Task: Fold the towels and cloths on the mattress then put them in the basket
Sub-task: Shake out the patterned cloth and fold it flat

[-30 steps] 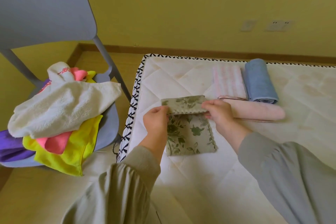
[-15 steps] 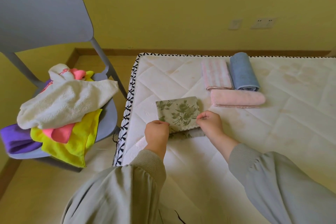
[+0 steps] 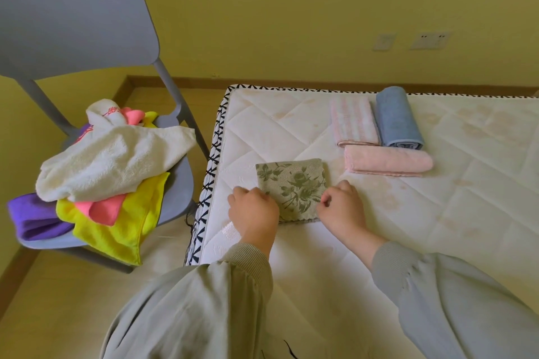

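Note:
A green floral cloth (image 3: 293, 191) lies folded in half on the white quilted mattress (image 3: 437, 198), near its left edge. My left hand (image 3: 253, 211) has curled fingers on the cloth's near left corner. My right hand (image 3: 342, 207) pinches the near right corner between thumb and fingers. Beyond the cloth, three folded towels lie together: a pink striped one (image 3: 353, 121), a blue rolled one (image 3: 397, 118) and a plain pink one (image 3: 388, 161) in front of them. No basket is in view.
A grey chair (image 3: 73, 29) stands left of the mattress, its seat piled with unfolded cloths: a white towel (image 3: 116, 160), a yellow one (image 3: 128, 221), a pink one (image 3: 102, 210) and a purple one (image 3: 32, 217). A yellow wall lies behind.
Both hands drew the cloth's far edge toward me and laid it over the near half, so the floral cloth now lies folded. The view shifted slightly left.

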{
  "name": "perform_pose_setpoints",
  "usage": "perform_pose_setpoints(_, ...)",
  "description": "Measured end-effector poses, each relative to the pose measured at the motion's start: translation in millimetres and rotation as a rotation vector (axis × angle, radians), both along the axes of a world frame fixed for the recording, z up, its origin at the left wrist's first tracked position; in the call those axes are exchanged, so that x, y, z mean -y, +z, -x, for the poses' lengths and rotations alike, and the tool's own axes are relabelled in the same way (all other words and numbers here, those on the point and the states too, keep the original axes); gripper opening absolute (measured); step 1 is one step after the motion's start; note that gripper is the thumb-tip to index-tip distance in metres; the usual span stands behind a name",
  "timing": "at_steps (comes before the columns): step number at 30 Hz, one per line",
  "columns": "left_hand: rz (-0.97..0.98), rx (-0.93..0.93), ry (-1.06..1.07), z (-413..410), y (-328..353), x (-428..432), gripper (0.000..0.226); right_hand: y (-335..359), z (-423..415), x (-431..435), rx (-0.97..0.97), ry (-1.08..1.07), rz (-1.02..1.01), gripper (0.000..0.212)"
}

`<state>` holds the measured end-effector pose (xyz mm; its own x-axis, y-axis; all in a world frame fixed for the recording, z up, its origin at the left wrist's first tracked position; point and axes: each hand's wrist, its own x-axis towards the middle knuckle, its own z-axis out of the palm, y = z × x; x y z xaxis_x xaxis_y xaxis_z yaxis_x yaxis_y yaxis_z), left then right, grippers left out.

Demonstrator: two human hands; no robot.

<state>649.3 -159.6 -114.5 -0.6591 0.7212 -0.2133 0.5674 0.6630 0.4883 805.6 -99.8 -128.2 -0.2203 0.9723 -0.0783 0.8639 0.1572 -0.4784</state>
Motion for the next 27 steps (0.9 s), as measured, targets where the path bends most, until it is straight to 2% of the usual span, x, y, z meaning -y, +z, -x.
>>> perform_pose_setpoints(2, -0.188, -0.110, -0.081, -1, -4, -8, 0.031, 3, 5, -3, -0.022, 0.046, -0.212, 0.005)
perform_pose_setpoints(4, -0.277, -0.152, -0.181, 1, -10, -17, 0.036, 9, 13, -10, -0.084, 0.073, -0.330, 0.017)
perform_pose_setpoints(7, -0.174, -0.170, -0.319, 7, -19, -27, 0.050, 17, 31, -25, -0.081, 0.155, -0.288, 0.037)
perform_pose_setpoints(11, -0.008, -0.214, -0.519, 11, -35, -35, 0.064, -7, 41, -43, 0.218, 0.369, -0.105, 0.052)
perform_pose_setpoints(13, 0.082, -0.226, -0.567, 12, -47, -35, 0.075, -30, 37, -44, 0.352, 0.423, -0.056, 0.067)
perform_pose_setpoints(14, 0.110, -0.227, -0.571, 13, -50, -35, 0.073, -37, 35, -43, 0.376, 0.422, -0.060, 0.073)
perform_pose_setpoints(17, 0.154, -0.214, -0.576, 16, -56, -37, 0.058, -49, 30, -46, 0.344, 0.415, -0.076, 0.073)
perform_pose_setpoints(21, 0.157, -0.230, -0.594, 18, -56, -37, 0.059, -52, 26, -48, 0.318, 0.387, -0.079, 0.070)
perform_pose_setpoints(24, 0.128, -0.202, -0.531, 22, -57, -35, 0.070, -51, 23, -51, 0.268, 0.395, -0.030, 0.066)
perform_pose_setpoints(27, 0.046, -0.064, -0.425, 29, -54, -38, 0.090, -42, 15, -57, 0.062, 0.314, 0.081, 0.073)
